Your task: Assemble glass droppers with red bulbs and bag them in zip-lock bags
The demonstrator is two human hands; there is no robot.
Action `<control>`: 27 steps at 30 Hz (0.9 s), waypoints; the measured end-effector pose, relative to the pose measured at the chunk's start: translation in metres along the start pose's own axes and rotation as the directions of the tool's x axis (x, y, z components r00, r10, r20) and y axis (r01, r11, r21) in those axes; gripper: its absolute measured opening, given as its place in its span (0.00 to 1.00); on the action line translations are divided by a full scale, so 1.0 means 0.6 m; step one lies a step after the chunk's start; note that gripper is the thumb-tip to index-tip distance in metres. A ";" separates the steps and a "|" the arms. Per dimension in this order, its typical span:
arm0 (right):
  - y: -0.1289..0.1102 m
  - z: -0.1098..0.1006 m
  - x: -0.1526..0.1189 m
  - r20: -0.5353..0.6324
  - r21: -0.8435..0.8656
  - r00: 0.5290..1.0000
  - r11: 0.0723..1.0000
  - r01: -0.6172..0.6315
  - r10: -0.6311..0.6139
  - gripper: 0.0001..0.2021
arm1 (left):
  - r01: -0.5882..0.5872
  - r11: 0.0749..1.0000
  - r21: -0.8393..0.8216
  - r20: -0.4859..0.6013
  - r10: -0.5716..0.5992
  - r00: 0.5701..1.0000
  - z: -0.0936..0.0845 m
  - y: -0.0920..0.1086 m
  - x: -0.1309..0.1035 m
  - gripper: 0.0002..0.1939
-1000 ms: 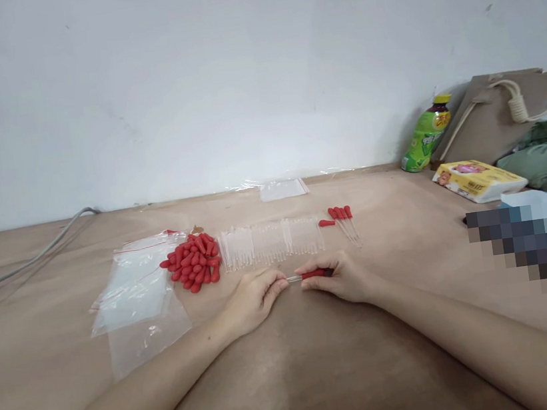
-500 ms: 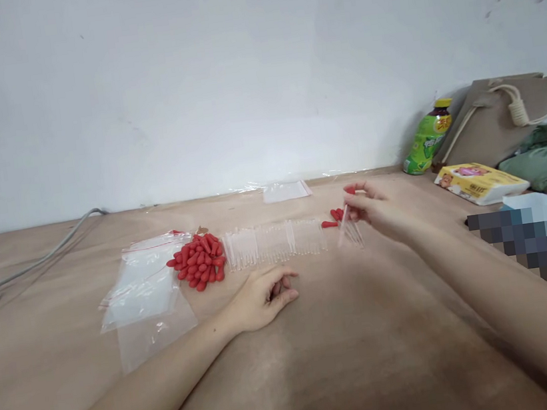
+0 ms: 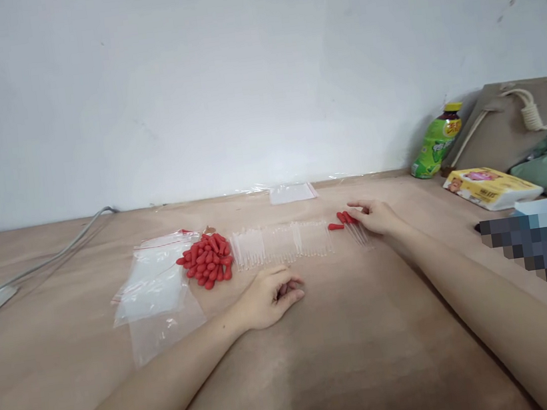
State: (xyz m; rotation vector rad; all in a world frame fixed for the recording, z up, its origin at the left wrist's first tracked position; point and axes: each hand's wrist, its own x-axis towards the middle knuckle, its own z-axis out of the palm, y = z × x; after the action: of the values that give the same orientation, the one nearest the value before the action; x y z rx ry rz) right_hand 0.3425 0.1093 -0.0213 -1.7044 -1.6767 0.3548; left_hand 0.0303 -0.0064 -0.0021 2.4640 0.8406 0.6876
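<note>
My left hand rests on the brown table with its fingers loosely curled and apart, holding nothing. Just beyond it lies a row of thin clear tubes, with a heap of red rubber bulbs at the row's left end. Past the right end are a loose red bulb and several clear droppers with red bulbs. My right hand is lowered beside these droppers, its thumb at a red bulb and its forefinger stretched out. Whether the fingers still grip that dropper is unclear.
Clear plastic bags lie left of the heap, and a small bag lies by the wall. A grey cable runs at far left. A green bottle, a yellow packet and a beige bag stand or lie at right.
My right hand has lowered a red-bulbed dropper from above the table to the others at right. My left hand has stayed in place on the table. The view has shifted slightly.
</note>
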 end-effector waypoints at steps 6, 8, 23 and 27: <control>0.010 -0.006 -0.004 -0.109 0.008 0.994 1.000 -0.030 0.030 0.21 | -0.006 1.000 -0.004 0.003 0.006 1.000 -0.001 0.000 0.000 0.08; 0.004 -0.008 -0.008 -0.112 0.016 0.993 1.000 -0.021 0.023 0.20 | -0.010 1.000 -0.004 0.004 0.010 1.000 -0.001 0.000 0.000 0.08; -0.076 0.008 -0.039 0.154 -0.309 0.939 0.887 0.343 -0.309 0.09 | -0.010 1.000 0.023 0.013 0.009 1.000 0.001 0.002 0.000 0.08; -0.103 -0.008 -0.051 0.143 -0.146 0.957 0.951 0.273 -0.253 0.10 | 0.046 0.996 0.075 -0.135 -0.036 0.990 0.003 0.003 -0.002 0.08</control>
State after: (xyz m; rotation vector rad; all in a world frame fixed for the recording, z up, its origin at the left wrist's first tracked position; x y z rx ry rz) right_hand 0.2952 0.0731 0.0138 -1.5714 -2.0457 0.2011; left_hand 0.0312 -0.0088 -0.0029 2.4836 0.9830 0.8273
